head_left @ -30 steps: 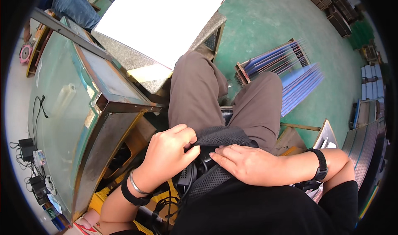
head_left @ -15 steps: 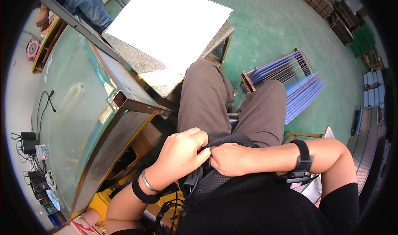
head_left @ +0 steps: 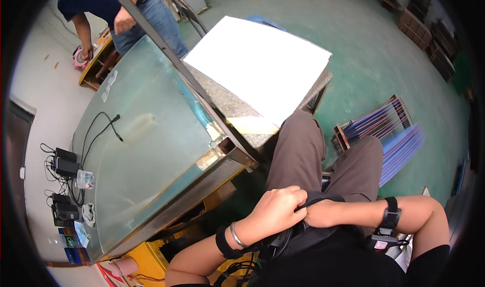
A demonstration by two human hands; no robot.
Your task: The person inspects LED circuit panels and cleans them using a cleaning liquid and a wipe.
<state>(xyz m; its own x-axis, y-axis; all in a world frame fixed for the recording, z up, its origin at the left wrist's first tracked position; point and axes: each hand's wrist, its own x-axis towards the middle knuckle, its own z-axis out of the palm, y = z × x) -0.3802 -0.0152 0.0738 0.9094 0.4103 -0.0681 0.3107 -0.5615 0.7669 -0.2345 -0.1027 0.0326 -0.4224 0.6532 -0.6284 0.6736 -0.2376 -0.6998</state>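
Observation:
A black mesh waist bag [head_left: 314, 238] lies in my lap against my black shirt, with dark cables beside it. My left hand [head_left: 279, 209] is closed, its fingers curled round the bag's upper edge. My right hand [head_left: 322, 214] is bent inward at the bag's opening and meets the left one. It looks closed, but its fingertips are hidden behind the padded edge and my left hand, so what it holds cannot be made out.
Ahead stands a stone-topped table with a large white panel [head_left: 260, 64]. To my left is a glass-topped table [head_left: 146, 150] with cables and black adapters [head_left: 65, 163]. A person [head_left: 146, 19] stands beyond it. Blue sheets in a rack [head_left: 376, 117] rest on the green floor.
My view has swung left and up, so the surroundings appear shifted to the right and more of the other person shows. Both hands stay together at the bag.

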